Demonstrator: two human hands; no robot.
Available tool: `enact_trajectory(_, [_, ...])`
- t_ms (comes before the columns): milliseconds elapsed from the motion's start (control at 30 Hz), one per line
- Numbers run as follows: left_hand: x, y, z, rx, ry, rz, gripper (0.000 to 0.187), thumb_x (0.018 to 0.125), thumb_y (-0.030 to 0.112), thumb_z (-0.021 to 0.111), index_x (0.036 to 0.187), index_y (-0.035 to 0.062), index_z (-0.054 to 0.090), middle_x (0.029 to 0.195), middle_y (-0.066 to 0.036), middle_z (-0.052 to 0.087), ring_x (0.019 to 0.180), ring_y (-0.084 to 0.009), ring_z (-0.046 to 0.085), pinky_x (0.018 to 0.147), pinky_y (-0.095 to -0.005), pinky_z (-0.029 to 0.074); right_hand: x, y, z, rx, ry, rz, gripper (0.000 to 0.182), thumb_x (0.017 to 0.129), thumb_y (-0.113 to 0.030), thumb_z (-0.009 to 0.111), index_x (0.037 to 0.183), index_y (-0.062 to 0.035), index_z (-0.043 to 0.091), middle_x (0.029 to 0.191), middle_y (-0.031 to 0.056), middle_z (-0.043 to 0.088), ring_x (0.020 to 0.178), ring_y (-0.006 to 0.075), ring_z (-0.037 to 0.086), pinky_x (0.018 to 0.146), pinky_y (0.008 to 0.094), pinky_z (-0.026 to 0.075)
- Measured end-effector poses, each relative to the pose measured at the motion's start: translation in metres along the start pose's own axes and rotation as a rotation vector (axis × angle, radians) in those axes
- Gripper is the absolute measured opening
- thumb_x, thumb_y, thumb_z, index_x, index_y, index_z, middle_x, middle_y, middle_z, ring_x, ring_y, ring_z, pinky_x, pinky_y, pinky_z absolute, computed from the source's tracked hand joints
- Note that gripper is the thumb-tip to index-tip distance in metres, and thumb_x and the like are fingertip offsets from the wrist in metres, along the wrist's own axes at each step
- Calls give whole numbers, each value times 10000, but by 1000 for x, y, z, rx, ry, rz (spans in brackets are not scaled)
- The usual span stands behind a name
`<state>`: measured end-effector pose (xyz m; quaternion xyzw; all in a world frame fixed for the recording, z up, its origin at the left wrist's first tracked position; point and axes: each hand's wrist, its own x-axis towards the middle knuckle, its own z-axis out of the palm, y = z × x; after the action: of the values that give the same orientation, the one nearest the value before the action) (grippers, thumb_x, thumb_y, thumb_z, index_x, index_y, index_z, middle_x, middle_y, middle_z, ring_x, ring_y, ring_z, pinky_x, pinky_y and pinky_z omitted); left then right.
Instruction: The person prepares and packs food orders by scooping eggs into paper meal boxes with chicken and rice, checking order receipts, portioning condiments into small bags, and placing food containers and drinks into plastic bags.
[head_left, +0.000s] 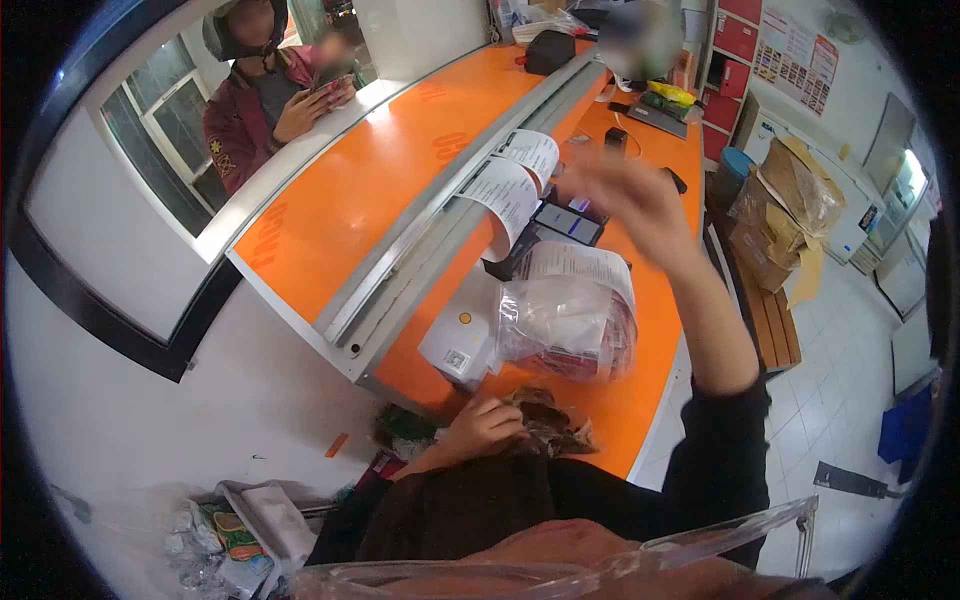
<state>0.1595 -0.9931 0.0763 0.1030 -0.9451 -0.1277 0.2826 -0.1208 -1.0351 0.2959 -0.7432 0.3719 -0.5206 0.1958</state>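
Nearest, curling the left hand [482, 428] against the edge of some crumpled brown wrapping [550, 422], with no way to tell whether gripping or only touching. Just beyond that hand, resting on the orange counter [660, 310]: a white box [452, 330] bearing a printed code and, beside it, a clear-wrapped parcel [565, 330]. Behind the parcel, curving toward the right hand [630, 205], a printed sheet [590, 262]. Holding that hand raised over the counter, open and blurred, fingers outstretched. Left of its fingers, a device with a lit screen [568, 222] and two printed slips [500, 190]. Farther left, across the counter, a person [265, 105] with a phone [330, 90].
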Motion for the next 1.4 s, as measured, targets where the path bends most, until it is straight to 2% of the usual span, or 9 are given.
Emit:
enact_trajectory(200, [-11,6,-10,38,20,-79,163,703,201,687,812,113,604,883,38,562,759,-174,516,663,-307,417,94,102,2,29,197,587,713,719,-286,707,1286,-58,339,1091,181,527,1014,236,516,849,308,411])
enact_trajectory(433, [-31,3,-7,26,2,-153,155,713,205,679,815,118,602,871,28,549,775,-190,511,651,-322,419,63,78,-24,-10,-65,417,642,716,-99,680,1260,-87,341,1035,123,542,948,183,524,796,285,423])
enact_trajectory(600, [-29,2,-6,-36,30,-122,153,718,205,675,807,106,599,865,19,547,762,-198,513,648,-321,422,44,23,-19,130,82,-82,704,707,62,653,1282,-75,270,1132,116,521,1048,182,514,886,293,406])
enact_trajectory(833, [-29,3,-4,-45,82,-84,139,744,191,658,821,96,593,872,-11,546,764,-204,522,671,-322,427,74,-7,19,242,-37,-230,536,732,35,650,1159,-63,340,995,66,546,978,149,515,879,288,396])
enact_trajectory(900, [-32,5,-2,-87,37,-137,173,740,179,643,894,115,597,917,-25,554,858,-228,524,746,-345,424,107,-17,46,189,-100,-151,162,745,-27,660,836,-32,526,878,24,565,847,107,500,791,244,402])
enact_trajectory(1033, [-36,8,-2,-47,-83,-200,235,777,177,600,1006,126,573,1004,-49,537,959,-246,510,807,-369,420,187,17,132,33,-246,-15,308,789,-226,648,1007,-15,595,819,32,588,752,89,525,709,221,423])
enact_trajectory(1200, [-53,1,8,-55,-38,-163,261,781,210,607,1003,99,527,1050,-62,482,935,-257,488,826,-378,407,228,73,205,-986,-588,-54,589,783,-527,530,1198,-110,504,1203,145,489,1096,285,480,934,408,367])
enact_trajectory(1333, [-64,8,-15,-86,-56,-200,281,790,166,599,1048,84,524,1098,-84,464,1012,-273,475,878,-379,387,248,104,226,-1130,-626,150,541,865,-503,313,1318,-208,348,1387,54,312,1258,360,282,991,604,178])
enact_trajectory(1400, [-76,0,25,-658,7,-446,279,802,127,583,1067,66,522,1127,-89,458,1050,-281,458,880,-367,385,249,105,220,-1174,-627,146,482,866,-431,357,1267,-169,413,1339,98,377,1224,349,340,965,587,237])
